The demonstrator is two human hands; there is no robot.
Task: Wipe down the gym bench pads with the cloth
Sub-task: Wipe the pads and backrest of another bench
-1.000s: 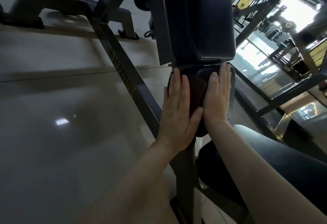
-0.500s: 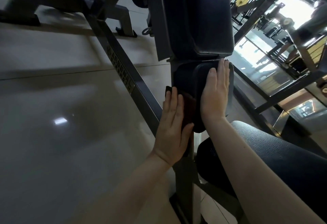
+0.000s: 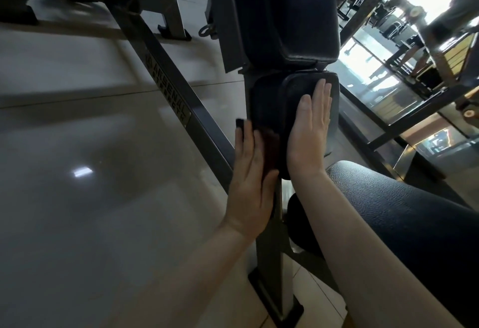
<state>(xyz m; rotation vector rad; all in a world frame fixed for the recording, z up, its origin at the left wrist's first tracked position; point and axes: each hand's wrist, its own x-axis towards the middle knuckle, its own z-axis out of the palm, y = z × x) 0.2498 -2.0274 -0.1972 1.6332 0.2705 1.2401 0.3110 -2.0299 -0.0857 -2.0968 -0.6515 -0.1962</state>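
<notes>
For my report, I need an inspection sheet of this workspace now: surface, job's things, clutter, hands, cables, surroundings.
Surface: glossy tiled floor under the bench frame.
Job's things: dark cloth against the left side of the small pad; back pad above; seat pad lower right.
Clutter: nothing seen.
Hands: left hand presses the dark cloth with flat fingers; right hand lies flat on the small pad's face.
Cables: nothing seen.
Surroundings: other gym machines at right.
</notes>
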